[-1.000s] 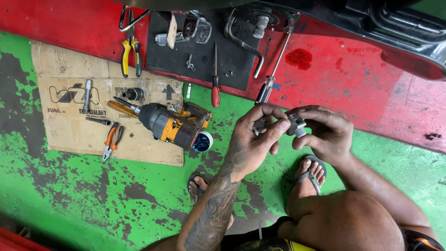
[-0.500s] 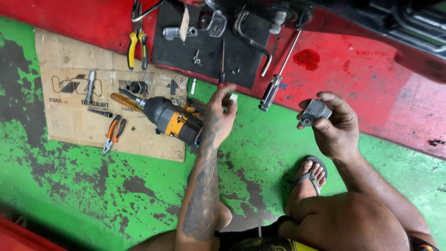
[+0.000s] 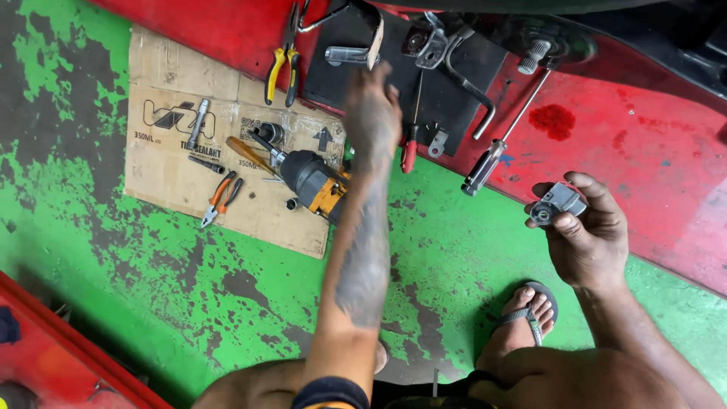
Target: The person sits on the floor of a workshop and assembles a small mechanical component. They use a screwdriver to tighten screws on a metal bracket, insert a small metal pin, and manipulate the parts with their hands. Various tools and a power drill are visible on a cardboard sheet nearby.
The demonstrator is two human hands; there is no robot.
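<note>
My right hand (image 3: 587,235) holds a small grey metal part (image 3: 558,203) up over the green floor, fingers closed round it. My left hand (image 3: 371,113) is stretched forward over the black mat (image 3: 454,98), its fingers down among the tools there, close to a red-handled screwdriver (image 3: 410,155) and a small metal bracket (image 3: 437,144). Whether it grips anything is hidden by the back of the hand. A yellow and black power drill (image 3: 314,182) lies just left of my forearm.
A cardboard sheet (image 3: 166,159) carries orange pliers (image 3: 219,198), sockets and a bit. Yellow-handled pliers (image 3: 278,76) lie at its top edge. A long black-handled screwdriver (image 3: 500,144) and a bent wrench (image 3: 469,83) lie on the red floor band. My sandalled foot (image 3: 526,318) rests below.
My left hand left the grey part, swept past the drill and reached further up onto the black mat. My right hand kept the part and moved slightly right.
</note>
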